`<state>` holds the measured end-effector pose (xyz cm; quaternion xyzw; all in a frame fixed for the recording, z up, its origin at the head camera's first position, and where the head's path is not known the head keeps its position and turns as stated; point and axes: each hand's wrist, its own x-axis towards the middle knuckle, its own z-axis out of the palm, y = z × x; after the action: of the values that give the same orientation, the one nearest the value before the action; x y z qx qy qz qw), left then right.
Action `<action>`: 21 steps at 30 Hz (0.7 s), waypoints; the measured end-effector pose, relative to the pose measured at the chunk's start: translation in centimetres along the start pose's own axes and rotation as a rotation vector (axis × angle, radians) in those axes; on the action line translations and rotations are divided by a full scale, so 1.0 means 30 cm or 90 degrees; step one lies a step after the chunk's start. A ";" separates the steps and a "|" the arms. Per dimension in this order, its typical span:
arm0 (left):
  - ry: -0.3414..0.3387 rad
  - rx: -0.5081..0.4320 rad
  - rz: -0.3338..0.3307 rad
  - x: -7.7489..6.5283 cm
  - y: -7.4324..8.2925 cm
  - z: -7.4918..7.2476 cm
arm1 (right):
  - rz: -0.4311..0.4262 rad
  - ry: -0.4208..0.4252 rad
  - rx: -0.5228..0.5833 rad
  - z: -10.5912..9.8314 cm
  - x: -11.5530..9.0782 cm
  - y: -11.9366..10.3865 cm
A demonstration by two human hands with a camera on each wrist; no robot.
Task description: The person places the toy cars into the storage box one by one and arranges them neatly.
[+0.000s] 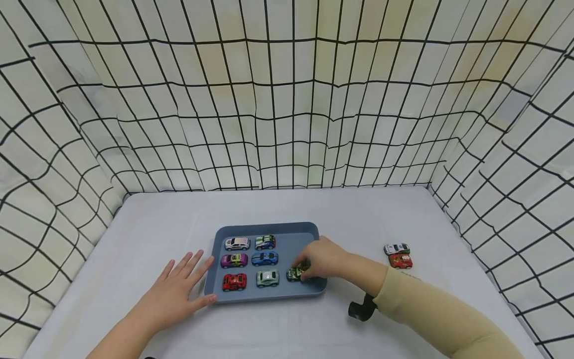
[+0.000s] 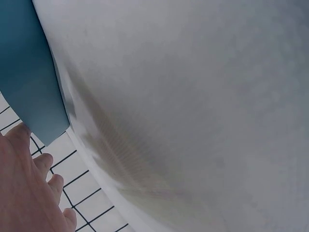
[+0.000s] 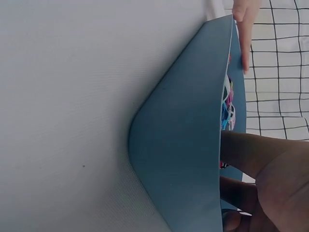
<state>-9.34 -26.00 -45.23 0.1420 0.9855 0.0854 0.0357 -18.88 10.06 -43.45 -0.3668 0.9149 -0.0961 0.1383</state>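
A blue-grey tray lies on the white table, with several toy cars in two columns on its left and middle part. My right hand reaches over the tray's right edge and pinches a green camouflage toy car, which sits low at the tray floor. The fingers hide part of that car. At the tray's left edge my left hand lies with its fingers spread, the thumb by the front left corner. In the right wrist view the tray wall covers much of the car and the fingertips.
To the right of the tray, a white-and-green toy car and a red toy car lie close together on the table. A dark object shows beneath the right wrist. White walls with a black grid enclose the table's back and sides.
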 end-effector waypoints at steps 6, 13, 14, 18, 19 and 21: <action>0.006 0.002 0.002 -0.001 -0.005 0.010 | -0.034 0.015 -0.036 0.011 0.003 0.009; 0.017 0.006 0.003 -0.003 -0.010 0.015 | -0.054 0.015 -0.041 0.010 0.001 0.016; 0.017 0.006 0.004 -0.003 -0.010 0.015 | -0.054 0.014 -0.039 0.010 0.001 0.017; 0.018 0.003 0.007 -0.003 -0.010 0.013 | -0.054 0.012 -0.032 0.000 0.002 0.022; 0.016 0.004 0.007 -0.004 -0.009 0.012 | -0.053 0.013 -0.029 -0.004 0.002 0.023; 0.014 0.003 0.007 -0.004 -0.008 0.012 | -0.052 0.016 -0.025 -0.014 0.001 0.023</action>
<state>-9.26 -26.20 -45.63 0.1462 0.9853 0.0845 0.0242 -19.49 10.55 -43.24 -0.4051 0.9026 -0.0881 0.1159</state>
